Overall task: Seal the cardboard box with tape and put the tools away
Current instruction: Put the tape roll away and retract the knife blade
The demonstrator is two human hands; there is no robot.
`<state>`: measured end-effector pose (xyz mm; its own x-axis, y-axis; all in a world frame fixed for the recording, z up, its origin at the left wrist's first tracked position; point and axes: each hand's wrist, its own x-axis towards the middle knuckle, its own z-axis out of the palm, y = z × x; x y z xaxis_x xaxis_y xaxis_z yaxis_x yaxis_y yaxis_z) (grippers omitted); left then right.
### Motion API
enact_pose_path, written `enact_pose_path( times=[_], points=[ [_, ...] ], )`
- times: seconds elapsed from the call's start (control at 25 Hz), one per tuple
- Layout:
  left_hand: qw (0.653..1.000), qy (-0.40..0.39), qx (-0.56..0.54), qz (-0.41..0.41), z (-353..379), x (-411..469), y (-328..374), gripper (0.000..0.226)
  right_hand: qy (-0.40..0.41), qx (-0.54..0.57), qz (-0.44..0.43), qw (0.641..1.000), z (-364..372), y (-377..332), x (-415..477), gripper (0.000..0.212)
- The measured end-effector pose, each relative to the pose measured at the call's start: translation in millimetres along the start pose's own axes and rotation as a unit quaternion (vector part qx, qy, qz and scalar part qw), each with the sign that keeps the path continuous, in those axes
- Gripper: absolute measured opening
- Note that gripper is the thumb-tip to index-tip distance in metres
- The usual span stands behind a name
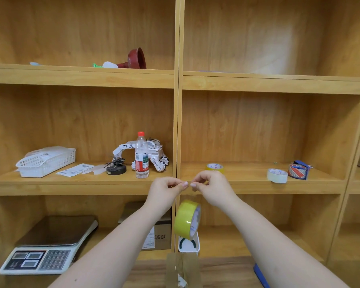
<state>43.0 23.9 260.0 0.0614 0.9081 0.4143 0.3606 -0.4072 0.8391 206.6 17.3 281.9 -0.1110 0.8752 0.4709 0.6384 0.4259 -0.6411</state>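
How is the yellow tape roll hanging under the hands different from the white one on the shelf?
The yellow roll dangles in the air below the hands; the white roll rests on the shelf. The yellow roll looks bigger and stands on edge; the white roll lies flat. Both are round tape rolls.

basket [46, 161] left of bottle [141, 155] | scale [48, 246] on shelf below
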Motion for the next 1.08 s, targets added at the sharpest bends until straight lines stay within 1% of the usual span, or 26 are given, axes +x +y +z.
enact_pose_path(
  times=[0.08, 0.16, 0.2, 0.28, 0.32, 0.4, 0.48, 0.6, 0.76, 0.84, 0.92, 0.96, 1.08],
  points=[
    [0.998, -0.001, -0.054, -0.018, -2.8, -3.3, 0.7, 0.019, 0.002, 0.000, -0.003, 1.000, -1.4, -3.5, 1.1, 0.010],
    [0.996, -0.024, -0.067, -0.052, -2.5, -5.1, -2.2, 0.030, 0.003, 0.000, 0.000, 1.000, -4.5, -6.3, 1.8, 0.009],
    [0.993, -0.045, -0.070, -0.087, -1.3, -5.6, -4.7, 0.038, 0.006, 0.001, 0.002, 1.000, -6.2, -7.0, 2.3, 0.009],
    [0.975, -0.095, -0.104, -0.173, 2.1, -5.9, -9.9, 0.055, 0.014, -0.003, 0.001, 1.000, -9.4, -8.4, 2.8, 0.010],
    [0.963, -0.116, -0.130, -0.205, 3.8, -6.4, -10.4, 0.057, 0.015, -0.004, -0.001, 1.000, -10.7, -9.6, 2.7, 0.010],
    [0.945, -0.137, -0.175, -0.238, 6.6, -6.8, -8.2, 0.051, 0.016, 0.002, -0.001, 1.000, -12.4, -13.1, 1.7, 0.010],
    [0.935, -0.138, -0.215, -0.248, 8.4, -5.4, -6.7, 0.043, 0.023, 0.010, -0.005, 1.000, -13.2, -16.1, 0.9, 0.010],
    [0.925, -0.125, -0.257, -0.251, 8.8, -2.8, -6.5, 0.041, 0.038, 0.016, -0.012, 0.999, -14.6, -18.9, 1.0, 0.012],
    [0.903, -0.094, -0.320, -0.273, 8.1, -4.3, -7.8, 0.052, 0.052, 0.016, -0.009, 0.998, -13.3, -16.9, 4.6, 0.011],
    [0.900, -0.080, -0.329, -0.273, 6.6, -4.4, -11.6, 0.060, 0.061, 0.027, 0.003, 0.998, -8.8, -15.2, 5.0, 0.009],
    [0.904, -0.073, -0.323, -0.270, 4.2, -5.9, -16.3, 0.062, 0.067, 0.028, 0.019, 0.997, -2.5, -12.7, 5.8, 0.009],
    [0.906, -0.071, -0.316, -0.271, 3.1, -7.3, -18.2, 0.060, 0.068, 0.023, 0.028, 0.997, 0.8, -11.0, 6.4, 0.010],
    [0.914, -0.071, -0.292, -0.273, -1.3, -10.7, -26.8, 0.042, 0.056, 0.028, 0.066, 0.996, 12.9, -5.0, 10.1, 0.011]
  ],
)
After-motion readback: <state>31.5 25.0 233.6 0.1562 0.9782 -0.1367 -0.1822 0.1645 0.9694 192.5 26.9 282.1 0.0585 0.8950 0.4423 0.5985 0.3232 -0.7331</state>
